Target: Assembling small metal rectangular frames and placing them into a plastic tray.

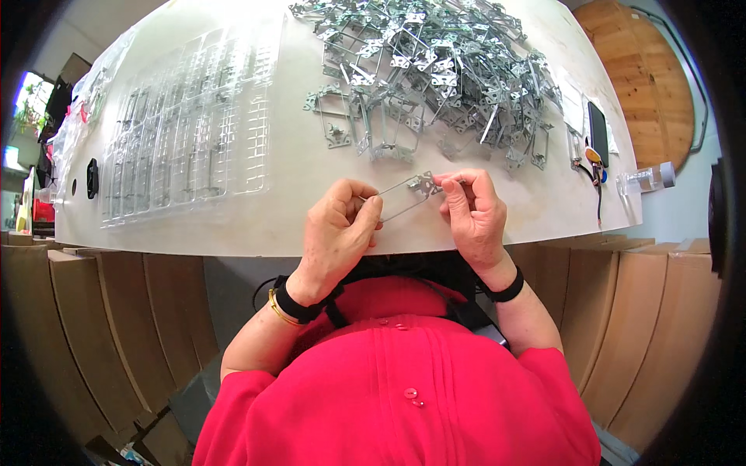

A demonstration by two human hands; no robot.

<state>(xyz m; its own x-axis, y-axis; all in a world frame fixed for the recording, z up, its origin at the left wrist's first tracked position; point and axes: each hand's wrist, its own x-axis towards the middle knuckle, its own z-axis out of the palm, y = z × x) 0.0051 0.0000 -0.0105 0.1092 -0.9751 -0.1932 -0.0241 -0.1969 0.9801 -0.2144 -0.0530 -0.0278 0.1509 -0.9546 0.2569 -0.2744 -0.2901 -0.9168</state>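
Two hands hold one thin metal frame (408,194) just above the near edge of the white table (295,167). The left hand (339,231) pinches the frame's left end in closed fingers; the right hand (472,211) grips its bracket end the same way. Behind lies a heap of like frames (435,74), with clear plastic trays (186,124) to the left.

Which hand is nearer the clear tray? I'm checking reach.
Left. The left hand sits just right of the clear tray; the right hand is farther right.
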